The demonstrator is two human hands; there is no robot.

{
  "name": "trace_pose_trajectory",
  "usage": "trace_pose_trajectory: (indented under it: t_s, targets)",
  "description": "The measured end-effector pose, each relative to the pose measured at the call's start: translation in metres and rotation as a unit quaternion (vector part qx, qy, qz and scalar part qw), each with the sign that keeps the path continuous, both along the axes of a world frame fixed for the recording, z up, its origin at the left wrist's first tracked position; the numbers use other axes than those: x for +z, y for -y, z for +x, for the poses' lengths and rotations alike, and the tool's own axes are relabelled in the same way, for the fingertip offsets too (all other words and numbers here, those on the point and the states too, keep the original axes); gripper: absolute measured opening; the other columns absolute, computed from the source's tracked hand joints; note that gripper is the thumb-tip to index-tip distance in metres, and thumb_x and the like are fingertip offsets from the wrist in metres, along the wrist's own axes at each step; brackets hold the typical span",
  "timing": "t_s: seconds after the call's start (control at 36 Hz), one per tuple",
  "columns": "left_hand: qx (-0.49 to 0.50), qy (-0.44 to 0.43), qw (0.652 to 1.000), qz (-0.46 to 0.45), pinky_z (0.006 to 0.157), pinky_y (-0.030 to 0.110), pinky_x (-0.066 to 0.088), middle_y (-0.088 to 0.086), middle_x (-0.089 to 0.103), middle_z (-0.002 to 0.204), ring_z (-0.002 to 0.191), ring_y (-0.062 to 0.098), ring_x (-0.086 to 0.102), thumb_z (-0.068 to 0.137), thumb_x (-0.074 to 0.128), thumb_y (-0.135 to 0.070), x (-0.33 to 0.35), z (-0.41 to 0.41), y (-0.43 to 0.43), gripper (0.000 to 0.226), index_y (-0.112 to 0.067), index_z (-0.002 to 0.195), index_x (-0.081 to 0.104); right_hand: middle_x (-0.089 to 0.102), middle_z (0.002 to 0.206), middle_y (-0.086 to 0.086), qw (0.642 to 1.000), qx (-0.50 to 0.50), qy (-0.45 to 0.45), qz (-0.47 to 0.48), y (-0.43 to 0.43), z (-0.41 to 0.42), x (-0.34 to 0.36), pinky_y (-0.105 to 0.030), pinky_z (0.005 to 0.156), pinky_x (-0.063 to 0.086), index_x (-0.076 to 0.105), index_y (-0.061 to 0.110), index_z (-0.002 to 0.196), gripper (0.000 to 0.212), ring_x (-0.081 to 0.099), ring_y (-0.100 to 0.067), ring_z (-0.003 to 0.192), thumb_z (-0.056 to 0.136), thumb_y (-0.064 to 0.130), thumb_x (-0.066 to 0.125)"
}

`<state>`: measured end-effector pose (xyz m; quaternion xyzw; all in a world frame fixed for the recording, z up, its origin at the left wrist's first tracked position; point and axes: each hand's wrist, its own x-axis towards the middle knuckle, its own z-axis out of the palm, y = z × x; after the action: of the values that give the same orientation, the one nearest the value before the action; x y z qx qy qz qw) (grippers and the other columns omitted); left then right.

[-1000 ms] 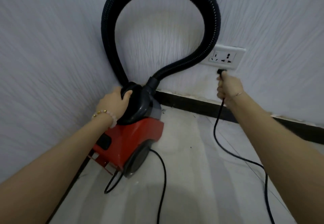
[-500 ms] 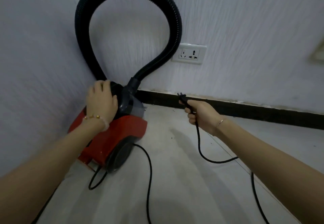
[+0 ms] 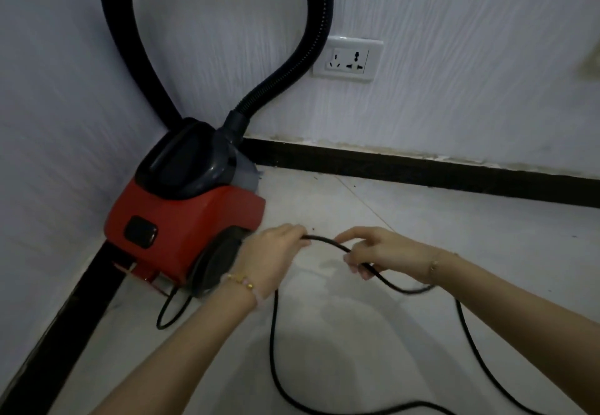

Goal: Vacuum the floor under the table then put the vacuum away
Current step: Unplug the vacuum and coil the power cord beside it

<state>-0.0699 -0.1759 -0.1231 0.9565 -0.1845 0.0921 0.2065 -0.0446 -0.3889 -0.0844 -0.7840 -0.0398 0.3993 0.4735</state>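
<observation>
A red and black canister vacuum [image 3: 185, 219] stands on the floor in the corner where two white walls meet. Its black ribbed hose [image 3: 311, 34] loops up the wall and out of the top of the view. My left hand [image 3: 272, 252] and my right hand [image 3: 380, 253] both grip the black power cord [image 3: 328, 243] just in front of the vacuum's wheel, a short stretch of cord spanning between them. The rest of the cord trails in loops over the floor toward the bottom right. The plug is hidden.
A white wall socket [image 3: 349, 60] with nothing plugged in sits above the black skirting board [image 3: 422, 167]. Pale floor tiles [image 3: 422, 236] stretch to the right. A small cord loop [image 3: 172, 310] lies behind the vacuum.
My right hand pulled the plug out of the socket and came down to the floor. My left hand left the vacuum's top and took hold of the cord beside the right hand.
</observation>
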Motion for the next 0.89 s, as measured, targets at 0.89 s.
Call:
trace_pose_trajectory:
  t_s: [0.89]
  targets:
    - [0.132, -0.431, 0.76, -0.467, 0.055, 0.024, 0.052, 0.004, 0.058, 0.071, 0.051, 0.014, 0.054, 0.096, 0.051, -0.018, -0.014, -0.036, 0.005, 0.016, -0.008, 0.084, 0.052, 0.028, 0.051, 0.006, 0.942, -0.311, 0.079, 0.101, 0.012, -0.004, -0.025, -0.02, 0.041, 0.02, 0.067, 0.008, 0.091, 0.033, 0.022, -0.008, 0.044, 0.098, 0.032, 0.046]
